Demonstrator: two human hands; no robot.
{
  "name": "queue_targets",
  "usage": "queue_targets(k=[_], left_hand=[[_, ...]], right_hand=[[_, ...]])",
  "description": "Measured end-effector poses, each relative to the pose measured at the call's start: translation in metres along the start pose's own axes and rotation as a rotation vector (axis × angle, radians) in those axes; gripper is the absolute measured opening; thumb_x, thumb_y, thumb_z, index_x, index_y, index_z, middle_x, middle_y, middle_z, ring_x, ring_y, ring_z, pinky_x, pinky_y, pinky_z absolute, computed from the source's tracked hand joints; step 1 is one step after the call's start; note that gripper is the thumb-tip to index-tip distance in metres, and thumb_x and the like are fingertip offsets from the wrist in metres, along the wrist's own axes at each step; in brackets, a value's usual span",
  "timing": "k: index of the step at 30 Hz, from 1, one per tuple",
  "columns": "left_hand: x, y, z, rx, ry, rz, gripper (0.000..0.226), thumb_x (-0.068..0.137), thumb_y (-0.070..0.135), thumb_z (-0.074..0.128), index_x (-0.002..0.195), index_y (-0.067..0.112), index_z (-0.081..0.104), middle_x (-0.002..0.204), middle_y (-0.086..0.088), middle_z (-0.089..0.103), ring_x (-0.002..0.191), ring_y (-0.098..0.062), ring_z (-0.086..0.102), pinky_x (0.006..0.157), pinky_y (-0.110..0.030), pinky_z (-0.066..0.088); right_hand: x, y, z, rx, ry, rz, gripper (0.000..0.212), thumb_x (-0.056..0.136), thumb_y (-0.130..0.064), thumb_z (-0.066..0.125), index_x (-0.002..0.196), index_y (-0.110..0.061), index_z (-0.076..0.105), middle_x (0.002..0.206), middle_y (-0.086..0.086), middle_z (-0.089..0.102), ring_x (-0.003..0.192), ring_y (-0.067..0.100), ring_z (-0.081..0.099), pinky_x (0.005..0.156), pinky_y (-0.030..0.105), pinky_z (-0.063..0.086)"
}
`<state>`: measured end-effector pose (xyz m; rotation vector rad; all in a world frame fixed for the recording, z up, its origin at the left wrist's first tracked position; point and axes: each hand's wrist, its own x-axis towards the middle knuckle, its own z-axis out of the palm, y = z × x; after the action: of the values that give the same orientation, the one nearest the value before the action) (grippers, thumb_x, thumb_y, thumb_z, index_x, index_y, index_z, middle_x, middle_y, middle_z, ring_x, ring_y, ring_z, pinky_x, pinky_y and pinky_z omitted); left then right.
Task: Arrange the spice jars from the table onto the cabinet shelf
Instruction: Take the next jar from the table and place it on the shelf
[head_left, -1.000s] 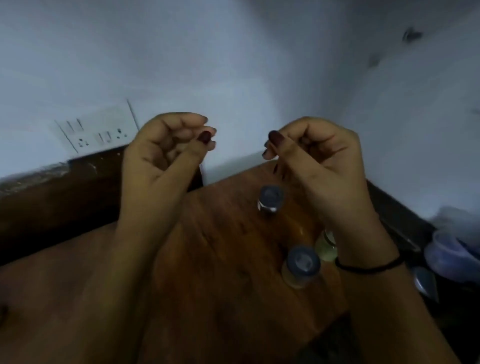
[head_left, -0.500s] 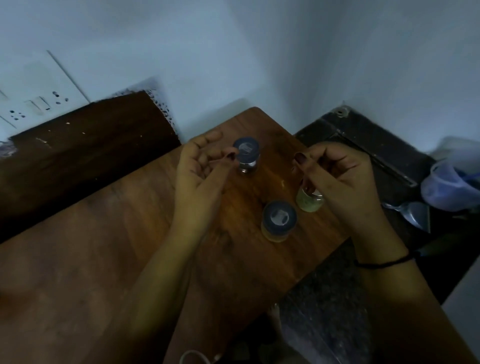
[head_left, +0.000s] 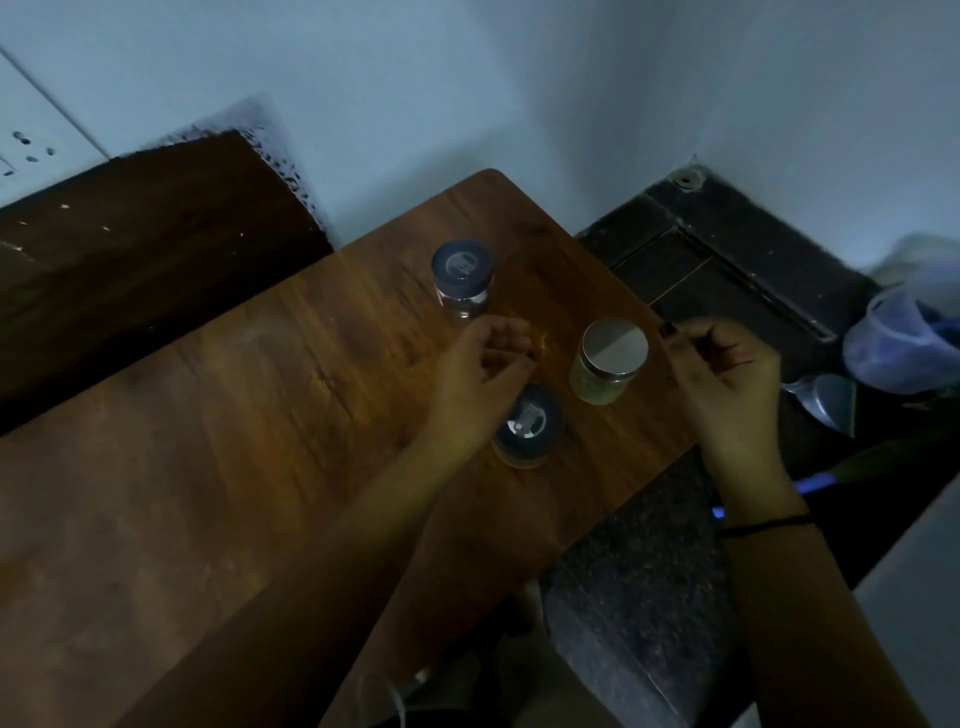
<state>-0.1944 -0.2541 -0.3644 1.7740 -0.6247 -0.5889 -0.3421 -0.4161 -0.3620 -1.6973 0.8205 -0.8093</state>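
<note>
Dim corner, pale walls; wooden table runs into it, dark stone floor to the right; wall socket plate at far left; plastic tub on the floor at right edge; no cabinet shelf in view.

Three spice jars, all upright on the table, long axes vertical, clustered near the table's right end: blue-lidded clear jar farthest back; silver-lidded jar with pale greenish contents on the right; blue-lidded jar with amber contents nearest.

Left hand hovers in the middle of the cluster, grip half curled, fingers loosely bent, pinching nothing; its heel overlaps the near amber jar's lid in view, contact can't be confirmed; clear jar lies just ahead of the fingertips.

Right hand sits just right of the silver-lidded jar, grip loosely curled, thumb and forefinger nearly together, empty; jar lies directly to its left, close, not touching.

Judgement: no jar lifted yet, task at its start; right hand is nearer the silver-lidded jar, left nearer either blue one; a side wrap around the body suits upright jars better than a lid pinch.

Labels: round pale marks on both blue lids, too blurred to read; no legible brand or writing anywhere.
</note>
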Motion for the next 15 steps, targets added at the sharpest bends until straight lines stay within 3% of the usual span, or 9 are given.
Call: queue_targets(k=[2,6,8,10,11,13,14,15], left_hand=[[0.012,-0.006,0.022,0.054,-0.041,-0.007,0.035,0.09,0.006,0.067,0.121,0.014,0.054,0.111,-0.001,0.063,0.098,-0.011,0.063,0.085,-0.029,0.057],[0.029,-0.019,0.056,0.246,-0.145,-0.002,0.067,0.087,0.022,0.073,0.144,0.012,0.041,0.142,-0.006,0.049,0.128,-0.017,0.05,0.106,-0.039,0.048],[0.034,-0.022,0.068,0.337,-0.192,0.026,0.078,0.088,0.027,0.073,0.151,0.01,0.031,0.153,-0.009,0.038,0.139,-0.021,0.039,0.116,-0.034,0.035],[0.04,-0.024,0.078,0.394,-0.216,0.046,0.083,0.088,0.03,0.074,0.152,0.004,0.027,0.156,-0.012,0.034,0.144,-0.023,0.032,0.116,-0.025,0.021],[0.042,-0.024,0.082,0.414,-0.228,0.05,0.083,0.087,0.031,0.074,0.15,0.001,0.029,0.154,-0.015,0.036,0.143,-0.025,0.033,0.117,-0.024,0.017],[0.049,-0.031,0.09,0.405,-0.238,0.083,0.073,0.087,0.025,0.073,0.142,-0.009,0.04,0.145,-0.025,0.047,0.139,-0.032,0.041,0.123,-0.043,0.02],[0.051,-0.036,0.094,0.411,-0.241,0.11,0.067,0.087,0.016,0.072,0.139,-0.014,0.043,0.141,-0.029,0.048,0.138,-0.032,0.04,0.123,-0.045,0.019],[0.052,-0.038,0.095,0.426,-0.249,0.108,0.065,0.088,0.009,0.071,0.139,-0.016,0.039,0.142,-0.031,0.045,0.139,-0.029,0.034,0.122,-0.035,0.014]], right_hand=[[0.0,0.016,0.005,-0.059,-0.034,0.036,0.017,0.093,-0.006,0.062,0.108,-0.009,0.07,0.104,0.007,0.07,0.094,0.016,0.069,0.086,0.04,0.058],[0.006,0.039,0.01,-0.208,-0.166,0.109,0.045,0.093,-0.019,0.062,0.136,-0.008,0.055,0.132,0.008,0.061,0.118,0.017,0.06,0.1,0.034,0.051],[0.008,0.045,0.012,-0.277,-0.226,0.142,0.059,0.091,-0.032,0.063,0.143,-0.007,0.047,0.141,0.011,0.054,0.128,0.022,0.054,0.107,0.043,0.046],[0.008,0.051,0.014,-0.287,-0.243,0.165,0.073,0.085,-0.044,0.059,0.144,-0.004,0.044,0.143,0.014,0.052,0.131,0.027,0.051,0.109,0.047,0.043],[0.007,0.053,0.015,-0.29,-0.244,0.169,0.072,0.086,-0.041,0.06,0.144,-0.002,0.043,0.143,0.015,0.052,0.131,0.027,0.051,0.11,0.047,0.042],[0.006,0.052,0.015,-0.299,-0.253,0.167,0.058,0.092,-0.023,0.063,0.143,0.0,0.044,0.14,0.015,0.054,0.127,0.023,0.053,0.109,0.04,0.044],[0.006,0.052,0.016,-0.301,-0.256,0.156,0.049,0.094,-0.015,0.062,0.139,-0.001,0.048,0.135,0.015,0.057,0.12,0.019,0.056,0.105,0.031,0.046],[0.005,0.052,0.016,-0.293,-0.255,0.148,0.042,0.096,-0.01,0.059,0.136,-0.004,0.051,0.128,0.013,0.061,0.111,0.014,0.059,0.097,0.021,0.048]])
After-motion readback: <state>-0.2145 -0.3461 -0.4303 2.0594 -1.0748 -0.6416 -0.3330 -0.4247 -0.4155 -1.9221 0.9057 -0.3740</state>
